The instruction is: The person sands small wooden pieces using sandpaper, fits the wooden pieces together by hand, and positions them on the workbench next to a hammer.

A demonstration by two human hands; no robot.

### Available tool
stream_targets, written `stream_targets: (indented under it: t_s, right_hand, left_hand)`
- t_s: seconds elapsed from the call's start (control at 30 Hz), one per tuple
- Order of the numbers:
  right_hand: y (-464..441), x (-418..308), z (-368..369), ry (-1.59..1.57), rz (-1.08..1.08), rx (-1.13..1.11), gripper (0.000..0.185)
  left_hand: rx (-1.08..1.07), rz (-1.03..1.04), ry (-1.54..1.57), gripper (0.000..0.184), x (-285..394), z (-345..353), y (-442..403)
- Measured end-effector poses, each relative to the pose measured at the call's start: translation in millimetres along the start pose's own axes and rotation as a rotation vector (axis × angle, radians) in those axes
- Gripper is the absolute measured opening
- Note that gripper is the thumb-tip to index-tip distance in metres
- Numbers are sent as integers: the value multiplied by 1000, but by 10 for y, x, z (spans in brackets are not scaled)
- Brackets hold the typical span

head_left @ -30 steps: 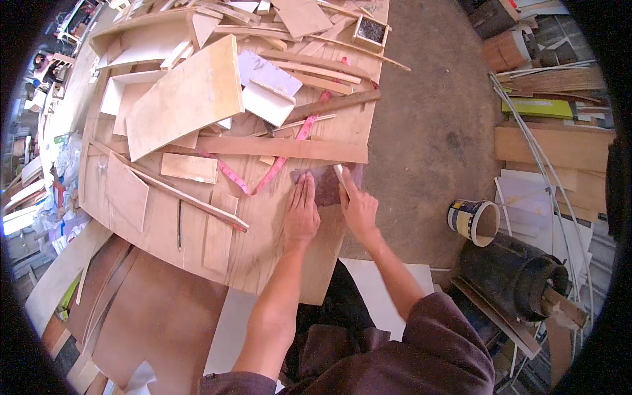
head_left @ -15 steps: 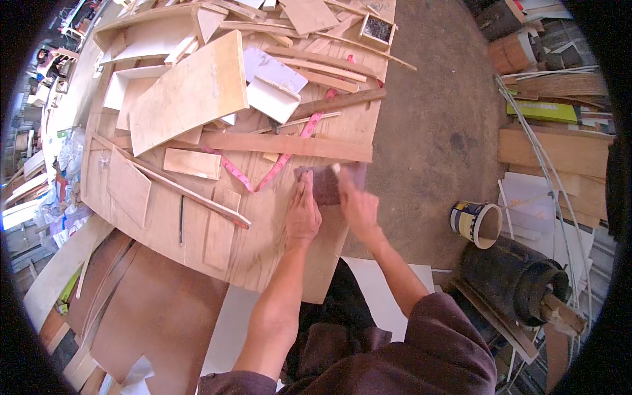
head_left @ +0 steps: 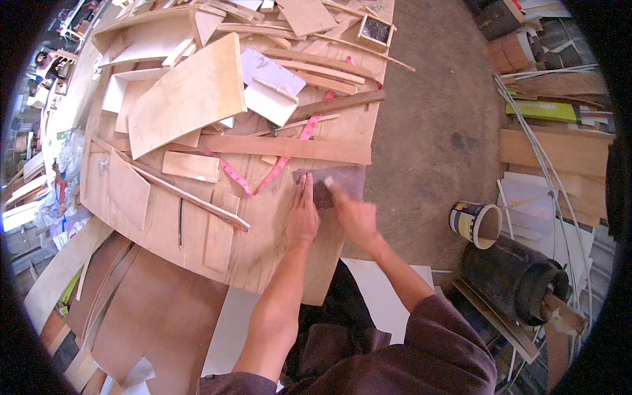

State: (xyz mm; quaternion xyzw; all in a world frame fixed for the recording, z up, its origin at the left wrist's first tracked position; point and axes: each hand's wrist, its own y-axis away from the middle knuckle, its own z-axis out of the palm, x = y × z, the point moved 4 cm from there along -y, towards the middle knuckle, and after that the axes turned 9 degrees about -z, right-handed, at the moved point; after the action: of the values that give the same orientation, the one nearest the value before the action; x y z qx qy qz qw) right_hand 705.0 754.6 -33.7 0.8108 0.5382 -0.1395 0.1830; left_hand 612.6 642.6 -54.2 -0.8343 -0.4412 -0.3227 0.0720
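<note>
A dark brown sheet that looks like sandpaper (head_left: 352, 179) lies flat near the right edge of the plywood worktop (head_left: 270, 230). My left hand (head_left: 303, 218) presses on the sheet's left side with its fingers stretched out. Pinched in my right hand (head_left: 355, 216) is a small whitish piece (head_left: 328, 180), held against the middle of the sheet. Its exact kind is too small to tell, and my fingers cover part of it. A pink tape measure (head_left: 268, 178) runs loosely over the worktop just left of and beyond the sheet.
Beyond my hands a long wooden strip (head_left: 289, 147) crosses the worktop, with a wide board (head_left: 191, 95) and many offcuts piled behind. A small box of dark bits (head_left: 376, 30) stands at the far corner. On the floor at right are a bucket (head_left: 475, 224) and a black cylinder (head_left: 510, 273).
My right hand has slid a little to the left across the dark sheet with the whitish piece. My left hand has stayed nearly in place.
</note>
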Motion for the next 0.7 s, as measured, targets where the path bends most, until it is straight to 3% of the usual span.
stream_targets:
  t_s: [0.1,0.17,0.23,0.27,0.37,0.43,0.5,0.53,0.57,0.63,0.67,0.7]
  right_hand:
    - [10,-30,60,20,192,173,59]
    - [80,-121,185,-16,143,168,60]
    - [97,-118,107,13,-46,31,60]
    - [12,52,64,-116,74,107,59]
    - [35,-71,41,-50,230,253,55]
    - [106,-196,10,2,-46,258,54]
    - [-24,176,-103,-70,152,11,54]
    - [-41,240,-130,-77,237,191,52]
    - [-13,151,-6,-73,232,192,52]
    - [145,-242,212,-108,16,372,50]
    - [208,-289,261,-95,2,85,51]
    - [200,-179,201,-92,4,96,51]
  left_hand:
    - [41,50,20,62,16,7,33]
    - [35,54,3,61,-71,64,12]
    - [36,49,-4,60,38,-30,16]
    - [30,34,-11,59,64,-70,45]
    - [14,-9,-17,59,-11,31,10]
    - [36,38,-18,58,31,-32,-8]
    - [41,61,-15,58,27,-30,59]
    - [58,79,-47,58,33,-19,58]
    - [85,104,-78,58,57,-20,23]
    - [80,101,-69,57,-4,11,13]
    - [67,97,-61,57,-30,1,13]
    - [72,108,-60,57,-7,-15,34]
